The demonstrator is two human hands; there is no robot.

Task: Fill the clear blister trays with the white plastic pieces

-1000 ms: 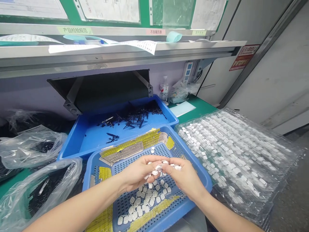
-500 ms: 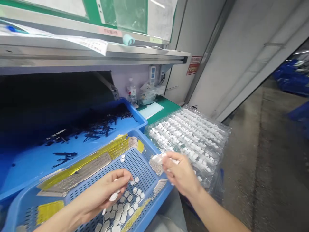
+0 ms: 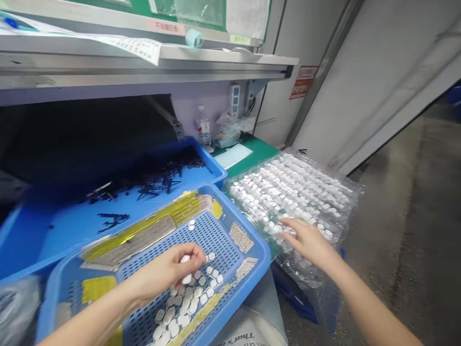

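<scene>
Pinching white pieces, the left hand hovers over the basket; the right hand, fingers spread, presses the clear tray.

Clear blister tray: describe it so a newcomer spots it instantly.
Start at the two blue bins on the green bench: the perforated basket in front, the deeper bin behind. Just right of the basket, overhanging the bench edge, lies the clear tray, under the right hand. It alone is see-through, with small white pieces seated in neat rows, not loose as in the basket.
</scene>
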